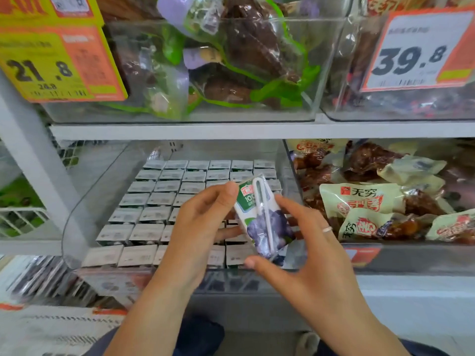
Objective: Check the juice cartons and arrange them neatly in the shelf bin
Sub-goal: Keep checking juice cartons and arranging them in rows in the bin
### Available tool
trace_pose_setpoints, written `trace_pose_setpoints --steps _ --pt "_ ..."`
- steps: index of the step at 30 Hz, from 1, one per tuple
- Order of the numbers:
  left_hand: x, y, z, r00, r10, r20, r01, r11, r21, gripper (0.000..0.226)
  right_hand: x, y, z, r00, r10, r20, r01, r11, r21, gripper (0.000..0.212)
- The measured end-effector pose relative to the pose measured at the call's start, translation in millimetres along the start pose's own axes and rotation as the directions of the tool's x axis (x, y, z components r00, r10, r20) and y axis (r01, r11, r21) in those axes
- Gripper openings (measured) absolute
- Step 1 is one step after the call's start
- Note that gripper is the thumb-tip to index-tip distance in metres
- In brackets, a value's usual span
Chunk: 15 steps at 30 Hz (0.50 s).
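A small juice carton point(259, 219), white and green with purple fruit and a wrapped straw on its side, is held tilted above the clear shelf bin point(84, 199). My left hand point(203, 222) grips it from the left, fingers curled behind it. My right hand point(305, 242) holds its right side and lower corner between thumb and fingers; a ring shows on one finger. Several rows of matching cartons point(164, 199) stand upright in the bin, tops facing up. Part of the rows is hidden behind my hands.
A bin of packaged snack bags point(380, 201) sits to the right, behind a clear divider. Above, a shelf board point(180, 131) carries clear bins of wrapped goods and price tags point(408, 52). A white upright post point(38, 160) stands at left.
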State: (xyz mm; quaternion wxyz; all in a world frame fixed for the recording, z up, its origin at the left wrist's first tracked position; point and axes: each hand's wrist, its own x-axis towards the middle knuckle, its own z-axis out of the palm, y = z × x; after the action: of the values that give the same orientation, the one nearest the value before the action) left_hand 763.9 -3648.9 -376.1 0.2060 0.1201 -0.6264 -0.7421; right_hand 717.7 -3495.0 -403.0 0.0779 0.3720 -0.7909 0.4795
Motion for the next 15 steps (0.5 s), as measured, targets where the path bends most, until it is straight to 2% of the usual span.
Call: trace_pose_setpoints --steps 5,11,15 --pt "0 0 -1 1.000 -0.014 -0.001 0.014 0.999 -0.037 0.036 3 3 8 0.999 -0.010 -0.036 0.008 0.999 -0.045 0.079" --pt "1 3 -5 0.994 0.017 0.106 -0.009 0.997 -0.071 0.037 6 13 14 0.995 -0.022 -0.099 0.022 1.000 0.000 0.082" --pt "1 3 -8 0.983 0.040 0.180 -0.028 0.997 -0.071 0.052 6 17 17 0.987 -0.031 -0.159 0.039 0.998 0.043 0.075"
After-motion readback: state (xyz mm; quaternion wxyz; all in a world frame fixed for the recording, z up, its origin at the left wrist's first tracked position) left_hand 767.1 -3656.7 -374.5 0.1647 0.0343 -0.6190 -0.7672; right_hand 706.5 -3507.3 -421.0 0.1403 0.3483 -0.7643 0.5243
